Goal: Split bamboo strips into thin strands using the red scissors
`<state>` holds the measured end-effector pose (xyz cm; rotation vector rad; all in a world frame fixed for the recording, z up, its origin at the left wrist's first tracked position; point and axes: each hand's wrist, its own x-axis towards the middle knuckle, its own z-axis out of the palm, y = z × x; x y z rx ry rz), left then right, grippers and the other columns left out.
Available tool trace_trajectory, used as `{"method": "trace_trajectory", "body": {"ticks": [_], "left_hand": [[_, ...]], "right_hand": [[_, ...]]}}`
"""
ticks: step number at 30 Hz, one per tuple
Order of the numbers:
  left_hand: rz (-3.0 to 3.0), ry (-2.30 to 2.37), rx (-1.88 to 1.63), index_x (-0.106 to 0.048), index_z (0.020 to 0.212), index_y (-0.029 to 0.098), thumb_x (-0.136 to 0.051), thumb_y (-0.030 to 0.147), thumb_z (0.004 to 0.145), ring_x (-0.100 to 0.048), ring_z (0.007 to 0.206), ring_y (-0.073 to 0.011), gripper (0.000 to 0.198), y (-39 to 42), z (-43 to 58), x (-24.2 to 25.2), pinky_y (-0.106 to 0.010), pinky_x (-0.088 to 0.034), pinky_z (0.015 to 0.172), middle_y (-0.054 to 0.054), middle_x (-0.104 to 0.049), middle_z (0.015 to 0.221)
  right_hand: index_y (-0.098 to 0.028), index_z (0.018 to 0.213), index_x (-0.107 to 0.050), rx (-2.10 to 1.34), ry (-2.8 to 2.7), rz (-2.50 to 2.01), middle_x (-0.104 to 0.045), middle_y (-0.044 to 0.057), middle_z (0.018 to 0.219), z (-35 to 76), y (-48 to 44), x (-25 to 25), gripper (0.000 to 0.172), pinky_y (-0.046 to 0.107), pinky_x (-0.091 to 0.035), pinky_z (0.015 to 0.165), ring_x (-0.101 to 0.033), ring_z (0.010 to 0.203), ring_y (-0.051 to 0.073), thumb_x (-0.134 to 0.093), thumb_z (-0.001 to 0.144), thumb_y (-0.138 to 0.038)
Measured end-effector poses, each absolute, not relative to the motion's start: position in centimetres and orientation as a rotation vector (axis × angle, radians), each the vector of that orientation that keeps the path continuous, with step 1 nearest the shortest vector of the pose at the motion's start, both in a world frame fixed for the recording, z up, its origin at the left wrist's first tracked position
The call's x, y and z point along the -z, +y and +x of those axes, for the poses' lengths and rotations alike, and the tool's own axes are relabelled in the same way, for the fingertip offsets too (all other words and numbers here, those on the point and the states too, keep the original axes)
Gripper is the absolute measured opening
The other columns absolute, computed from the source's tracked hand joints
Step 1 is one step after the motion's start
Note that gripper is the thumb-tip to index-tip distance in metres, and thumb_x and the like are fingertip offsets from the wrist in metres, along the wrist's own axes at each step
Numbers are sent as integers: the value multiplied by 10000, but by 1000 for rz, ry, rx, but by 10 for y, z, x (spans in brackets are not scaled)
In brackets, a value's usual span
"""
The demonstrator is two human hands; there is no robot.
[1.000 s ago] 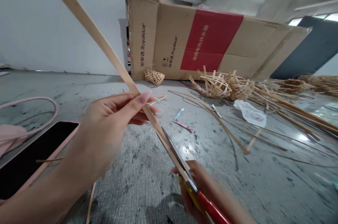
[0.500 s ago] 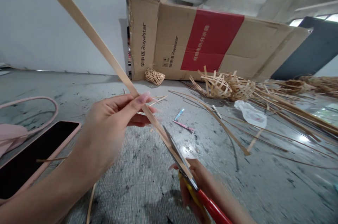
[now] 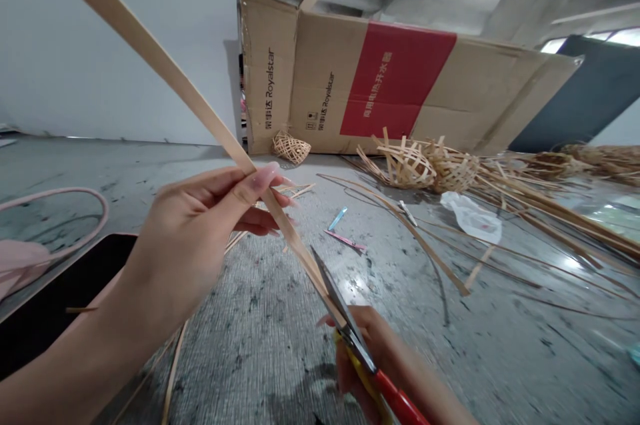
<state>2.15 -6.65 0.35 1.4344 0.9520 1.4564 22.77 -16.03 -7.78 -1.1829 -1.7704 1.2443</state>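
Note:
My left hand (image 3: 197, 225) pinches a long, flat bamboo strip (image 3: 165, 71) between thumb and fingers, and the strip runs up to the top left of the view. My right hand (image 3: 370, 365) is shut on red-and-yellow-handled scissors (image 3: 353, 338) low in the view. The open steel blades reach up along the lower end of the strip, which lies at or between them. Part of the handles is hidden by my fingers.
Half-woven bamboo baskets (image 3: 405, 168) and loose strips (image 3: 550, 225) lie on the concrete floor at right. A small woven piece (image 3: 291, 148) sits before a leaning cardboard sheet (image 3: 380, 78). A phone in a pink case (image 3: 65, 285) lies at left, beneath my left forearm.
The view has tilted slightly, and my left hand sits a little higher. The strip's upper end has swung left, while the scissors stay at the strip's lower end.

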Motion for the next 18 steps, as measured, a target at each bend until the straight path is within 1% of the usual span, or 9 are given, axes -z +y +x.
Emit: {"method": "trace_trajectory", "body": {"ticks": [3,6,8,11,13,18], "left_hand": [[1440,954,-1426,-784,740,288,-690,373,813,-704,675,-109,146,-65,21,-2,-140,-577,604,33,-771,763],[1399,933,-1422,-786,745,292,-701,370,803,-702,660,-104,129,-63,22,0,-141,-571,587,32,-775,770],[1365,913,-1411,-785,736,290,-704,360,801,-695,635,-95,124,-62,23,1,-136,-562,568,35,-772,750],[1340,898,-1384,-782,717,283,-706,352,795,-688,607,-88,129,-62,24,1,-131,-555,556,35,-772,739],[1326,908,-1384,-782,710,280,-710,352,786,-692,614,-90,127,-61,24,1,-133,-554,562,31,-775,743],[1281,945,-1372,-779,706,245,-728,335,763,-692,649,-105,118,-60,26,2,-151,-553,585,6,-775,759]], "right_hand": [[-287,1097,-474,-1279,-1778,-1185,-512,-37,741,227,-160,78,460,267,-361,526,-438,585,139,-679,775,-544],[-265,1095,-458,-1320,-1776,-1152,-435,-65,673,227,-159,79,542,253,-292,488,-351,550,122,-730,729,-558],[-259,1087,-454,-1311,-1766,-1170,-390,-79,650,227,-158,81,536,255,-255,481,-309,550,120,-749,731,-530],[-259,1050,-462,-1304,-1770,-1164,-372,-92,632,230,-157,84,498,255,-226,466,-303,535,111,-787,731,-460],[-261,1035,-470,-1321,-1767,-1134,-360,-99,615,231,-157,86,507,250,-214,447,-304,514,105,-815,708,-437],[-266,1026,-467,-1176,-1826,-1213,-328,-103,594,229,-159,86,503,244,-228,414,-291,488,102,-803,702,-453]]}}
